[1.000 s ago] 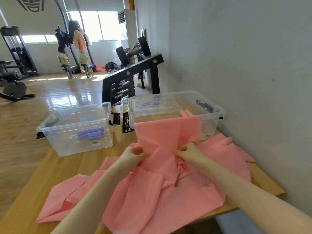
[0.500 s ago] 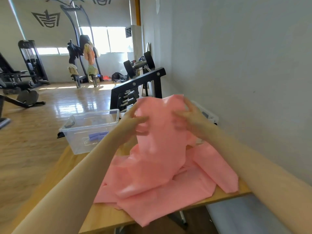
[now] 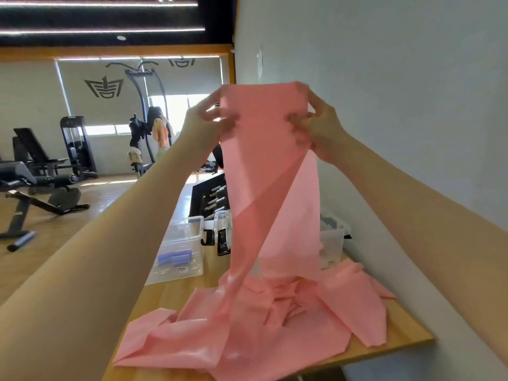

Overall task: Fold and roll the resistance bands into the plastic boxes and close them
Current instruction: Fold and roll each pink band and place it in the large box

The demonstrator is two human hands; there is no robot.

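Pink resistance band (image 3: 270, 171) pinched by top corners, left hand (image 3: 204, 125) and right hand (image 3: 320, 127); best shaken free of twists above table (image 3: 406, 335), then halved edge-to-edge.

We count two clear plastic storage boxes (image 3: 181, 251) (image 3: 331, 243), one long pink resistance band (image 3: 270, 204), two bare hands (image 3: 204, 125) (image 3: 323, 127), and one wooden table (image 3: 176, 295).

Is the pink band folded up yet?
No. Both hands hold the pink band up, hanging unfolded, its rest crumpled on the table.
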